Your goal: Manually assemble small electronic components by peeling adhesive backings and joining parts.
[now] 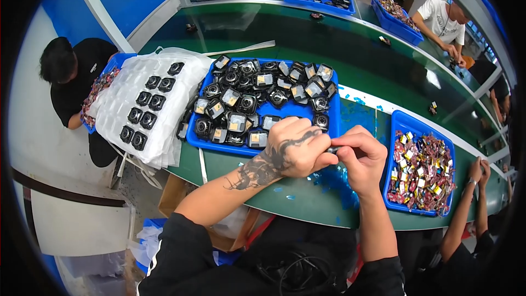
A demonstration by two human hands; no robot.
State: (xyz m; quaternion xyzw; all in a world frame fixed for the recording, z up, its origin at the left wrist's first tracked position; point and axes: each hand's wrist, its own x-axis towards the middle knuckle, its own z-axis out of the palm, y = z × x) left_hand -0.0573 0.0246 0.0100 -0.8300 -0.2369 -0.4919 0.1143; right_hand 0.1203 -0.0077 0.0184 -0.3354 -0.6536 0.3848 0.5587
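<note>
My left hand (pixel 298 148) and my right hand (pixel 361 156) meet over the near edge of the green bench. Both are closed, fingertips pinching a small dark piece (pixel 333 149) between them; most of it is hidden, so its kind cannot be made out. Just beyond my left hand is a blue tray (pixel 219 146) heaped with black camera-like modules (pixel 247 103), some showing round lenses and others grey backs with tan patches. Right of my right hand stands another blue tray (pixel 392 186) full of small parts with red wires and white and yellow blocks (pixel 422 172).
White padded sheets (pixel 118 109) are stacked at left, with several black modules in rows on top. Blue film scraps (pixel 345 186) litter the green bench (pixel 290 200). A conveyor belt (pixel 350 49) runs beyond a pale rail. Co-workers sit left, across and at right.
</note>
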